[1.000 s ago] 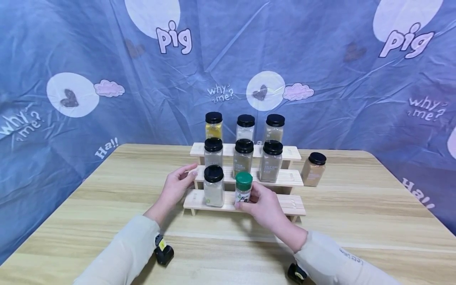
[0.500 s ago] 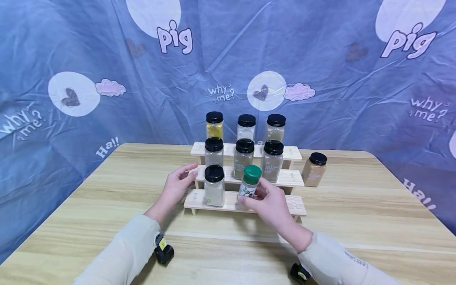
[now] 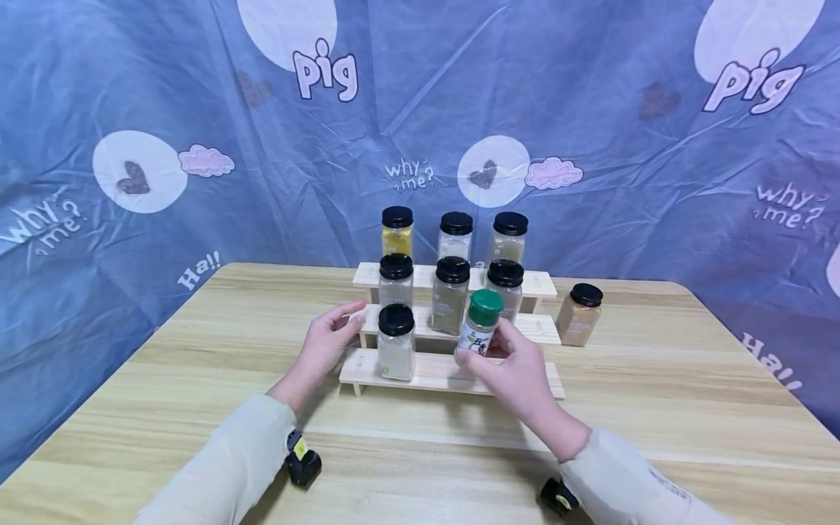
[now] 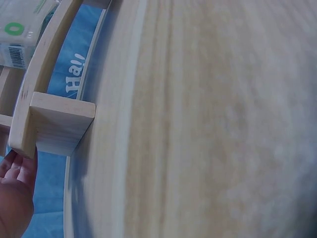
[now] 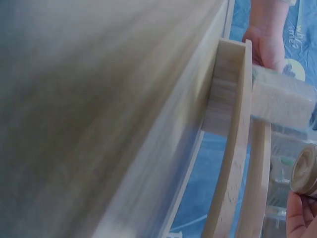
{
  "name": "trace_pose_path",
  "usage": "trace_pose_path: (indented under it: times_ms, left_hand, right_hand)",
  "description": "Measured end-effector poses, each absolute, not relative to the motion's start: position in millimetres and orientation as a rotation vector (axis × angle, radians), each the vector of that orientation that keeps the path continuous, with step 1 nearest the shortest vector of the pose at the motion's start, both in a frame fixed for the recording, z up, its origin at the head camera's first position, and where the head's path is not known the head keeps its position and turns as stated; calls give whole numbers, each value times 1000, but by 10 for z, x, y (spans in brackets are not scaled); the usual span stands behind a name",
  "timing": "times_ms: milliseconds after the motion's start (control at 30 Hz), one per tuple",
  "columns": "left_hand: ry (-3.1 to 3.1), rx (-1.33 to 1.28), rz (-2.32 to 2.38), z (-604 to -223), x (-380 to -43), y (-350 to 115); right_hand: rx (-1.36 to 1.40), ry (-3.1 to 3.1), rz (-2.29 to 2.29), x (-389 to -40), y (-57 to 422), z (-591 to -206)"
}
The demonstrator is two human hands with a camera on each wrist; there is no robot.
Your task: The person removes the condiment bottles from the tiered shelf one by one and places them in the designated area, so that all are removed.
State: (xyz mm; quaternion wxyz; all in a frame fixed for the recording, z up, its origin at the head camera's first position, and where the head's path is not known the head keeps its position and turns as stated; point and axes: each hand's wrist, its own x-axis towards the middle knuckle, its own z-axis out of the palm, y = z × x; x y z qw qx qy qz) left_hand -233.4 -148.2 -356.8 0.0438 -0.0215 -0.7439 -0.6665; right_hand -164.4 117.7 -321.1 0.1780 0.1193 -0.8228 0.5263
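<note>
My right hand (image 3: 521, 372) pinches a small spice jar (image 3: 479, 332) with a green cap and a printed label, tilted slightly. It is lifted over the right part of the bottom shelf; in the right wrist view the jar's round base (image 5: 303, 168) shows above the fingertips. At the left end of the three-tier wooden spice rack (image 3: 433, 372), my left hand (image 3: 326, 339) holds the middle shelf's end between thumb and fingers. A square black-lidded jar (image 3: 396, 350) of pale powder stands on the bottom shelf, left side.
Several black-lidded jars fill the upper tiers, among them a yellow one (image 3: 397, 237) at top left and a dark one (image 3: 450, 302) mid-rack. A tan powder jar (image 3: 580, 317) stands on the wooden table (image 3: 197, 364) right of the rack. A blue printed cloth (image 3: 407, 95) hangs behind.
My right hand has lifted the green-capped jar off the bottom shelf and carried it up and to the right. My left hand stays at the rack's end.
</note>
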Motion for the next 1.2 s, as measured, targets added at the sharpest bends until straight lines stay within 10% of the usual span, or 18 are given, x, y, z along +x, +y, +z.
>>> trace_pose_path:
  times_ms: [1200]
  left_hand:
    - [-2261, -67, -2044, -3588, -2342, -1481]
  right_hand:
    - [98, -2020, 1272, -1744, 1906, -3115]
